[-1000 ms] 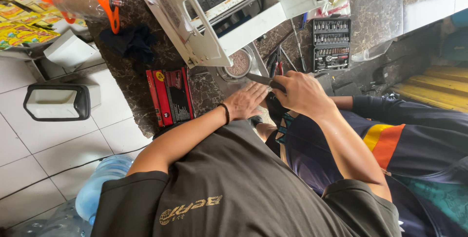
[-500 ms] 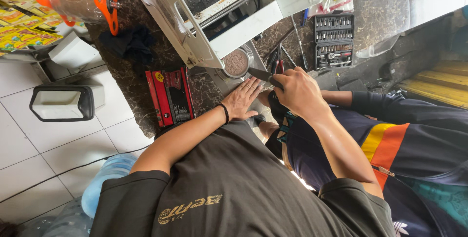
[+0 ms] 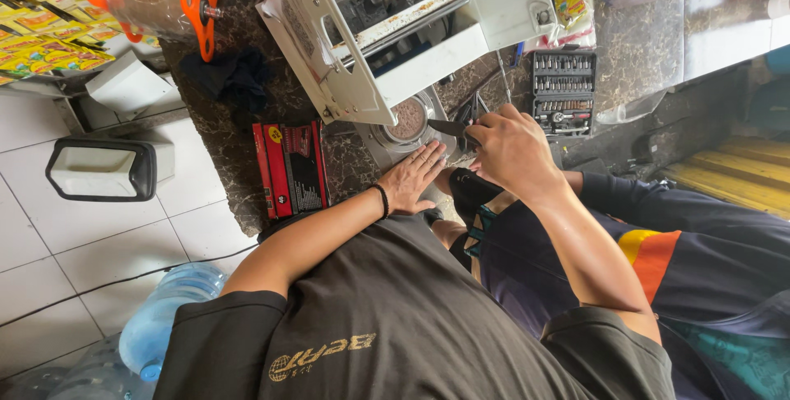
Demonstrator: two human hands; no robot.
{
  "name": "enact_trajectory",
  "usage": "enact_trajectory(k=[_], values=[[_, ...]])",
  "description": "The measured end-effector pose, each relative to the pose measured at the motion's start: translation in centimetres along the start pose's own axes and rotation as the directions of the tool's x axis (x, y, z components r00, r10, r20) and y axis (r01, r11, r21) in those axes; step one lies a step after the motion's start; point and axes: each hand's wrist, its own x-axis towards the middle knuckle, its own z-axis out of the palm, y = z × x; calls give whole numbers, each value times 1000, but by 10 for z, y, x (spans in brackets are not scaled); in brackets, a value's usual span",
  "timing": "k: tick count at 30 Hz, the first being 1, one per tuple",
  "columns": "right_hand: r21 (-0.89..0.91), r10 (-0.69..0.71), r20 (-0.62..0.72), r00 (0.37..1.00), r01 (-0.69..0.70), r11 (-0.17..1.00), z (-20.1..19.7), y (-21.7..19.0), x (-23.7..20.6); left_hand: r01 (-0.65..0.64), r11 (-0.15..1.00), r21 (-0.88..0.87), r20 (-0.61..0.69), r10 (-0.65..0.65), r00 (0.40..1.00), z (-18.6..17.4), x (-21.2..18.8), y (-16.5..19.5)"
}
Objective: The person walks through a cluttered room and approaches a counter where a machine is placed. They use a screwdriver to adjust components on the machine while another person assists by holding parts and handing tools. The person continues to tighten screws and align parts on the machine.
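The left hand (image 3: 414, 176) lies flat and released on the metal part (image 3: 403, 132) at the dark table (image 3: 222, 132) edge; the right hand (image 3: 512, 149) is clenched in a grip on a dark-bladed tool (image 3: 447, 127) aimed at it; a slip could send the blade into the nearby left fingers.

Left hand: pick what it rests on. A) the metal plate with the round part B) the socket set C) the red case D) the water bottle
A: the left hand lies flat, fingers spread, on the metal plate just below the round part, while the right hand grips a dark tool beside it.
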Motion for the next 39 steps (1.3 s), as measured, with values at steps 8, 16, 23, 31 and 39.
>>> enact_trajectory(k=[8, 16, 23, 31, 39], values=[[-37, 14, 18, 1000, -13, 999, -3, 3, 8, 10, 999, 34, 17, -10, 1000, 1, 2, 0], [-79, -39, 22, 999, 40, 996, -6, 4, 19, 1, 998, 56, 16, -2, 1000, 7, 3, -1], [-162, -139, 4, 990, 138, 977, -10, 5, 32, -2, 999, 39, 9, 2, 1000, 10, 3, 0], [-201, 42, 118, 992, -18, 979, -7, 9, 31, 4, 998, 67, 36, -6, 999, 12, 4, -1], [-261, -111, -129, 986, 74, 963, -3, 1, 39, -8, 991, 134, 33, 4, 999, 17, 2, 3]])
